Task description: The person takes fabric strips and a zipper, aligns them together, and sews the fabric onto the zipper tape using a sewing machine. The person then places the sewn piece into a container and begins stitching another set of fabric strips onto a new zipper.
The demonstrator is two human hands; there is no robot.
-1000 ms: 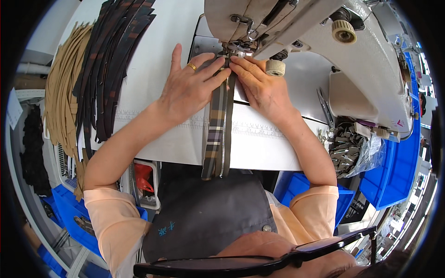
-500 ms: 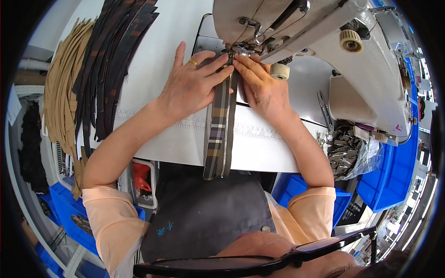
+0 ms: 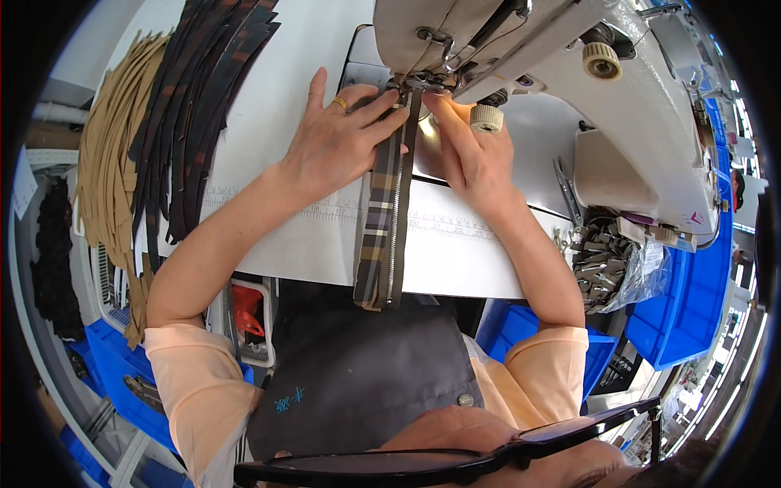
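A plaid fabric strip [image 3: 376, 240] lies lengthwise under the sewing machine [image 3: 455, 37], beside a dark zipper [image 3: 399, 211] with metal teeth. Their far ends run to the presser foot [image 3: 425, 83], and their near ends hang over the table's front edge. My left hand [image 3: 329, 150], with a ring on one finger, rests open on the strip, its fingertips close to the foot. To the right of the zipper, my right hand [image 3: 486, 163] stretches its fingers toward the foot, apart from the zipper tape. Its fingertips are partly hidden by the machine.
Tan strips [image 3: 114, 146] and dark plaid strips [image 3: 195, 106] are heaped at the left. Scissors [image 3: 568, 191] lie right of my right hand, near a pile of metal pieces [image 3: 606, 260] and a clear plastic bag [image 3: 639, 276]. Blue bins [image 3: 683, 301] stand around the table [image 3: 464, 272].
My right hand has shifted right, off the zipper, and its fingers have spread apart. The strip and zipper have moved slightly away from me, toward the machine. My left hand stays on the strip.
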